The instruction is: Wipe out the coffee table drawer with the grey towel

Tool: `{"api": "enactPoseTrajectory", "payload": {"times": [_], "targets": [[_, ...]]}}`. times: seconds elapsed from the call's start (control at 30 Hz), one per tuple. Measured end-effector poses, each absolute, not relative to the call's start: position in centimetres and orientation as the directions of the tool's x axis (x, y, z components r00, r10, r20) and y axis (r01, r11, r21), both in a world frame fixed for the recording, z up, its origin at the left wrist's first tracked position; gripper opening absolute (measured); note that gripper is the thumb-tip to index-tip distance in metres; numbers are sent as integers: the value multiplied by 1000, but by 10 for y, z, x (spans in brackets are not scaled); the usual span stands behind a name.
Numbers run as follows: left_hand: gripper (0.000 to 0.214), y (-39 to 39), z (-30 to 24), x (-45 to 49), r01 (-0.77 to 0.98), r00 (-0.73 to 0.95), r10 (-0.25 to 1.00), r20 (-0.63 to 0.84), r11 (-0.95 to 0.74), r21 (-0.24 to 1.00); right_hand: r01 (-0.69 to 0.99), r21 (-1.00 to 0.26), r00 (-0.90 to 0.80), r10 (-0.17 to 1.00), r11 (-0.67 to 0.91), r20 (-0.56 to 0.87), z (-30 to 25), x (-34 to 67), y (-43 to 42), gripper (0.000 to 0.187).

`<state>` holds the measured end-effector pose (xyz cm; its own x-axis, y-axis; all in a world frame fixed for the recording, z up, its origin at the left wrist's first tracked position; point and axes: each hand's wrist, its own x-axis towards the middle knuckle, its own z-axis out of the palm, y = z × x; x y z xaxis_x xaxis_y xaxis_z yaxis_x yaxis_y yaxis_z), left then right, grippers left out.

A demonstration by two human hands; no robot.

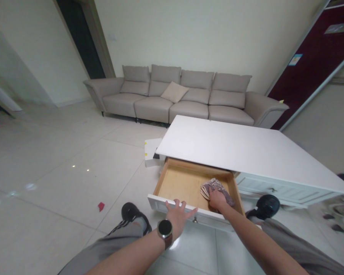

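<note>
A wooden drawer (183, 177) is pulled out from the end of a white coffee table (226, 137). Inside it, toward the right, my right hand (217, 199) presses a patterned purple-and-cream cloth (216, 186) against the drawer bottom; its fingertips are partly hidden by the cloth. My left hand (177, 217), with a watch on the wrist, rests its spread fingers over the top edge of the white drawer front. A small metal knob (195, 220) sits just right of that hand.
Behind the table stands a long beige sofa (151, 107) with a loose cushion (174, 92). A white box (151, 151) lies on the floor left of the table. There is a red scrap (101, 206) on the tiles. My shoes flank the drawer.
</note>
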<state>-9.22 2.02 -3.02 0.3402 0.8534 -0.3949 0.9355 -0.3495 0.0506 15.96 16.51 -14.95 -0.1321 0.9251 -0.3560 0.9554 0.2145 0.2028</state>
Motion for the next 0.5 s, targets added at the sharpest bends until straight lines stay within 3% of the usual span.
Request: {"api": "enactPoseTrajectory", "payload": {"times": [0.5], "targets": [[84, 18, -46, -92, 940, 334, 891, -307, -340, 33, 968, 174, -116, 937, 181, -330, -151, 163, 166, 80]]}}
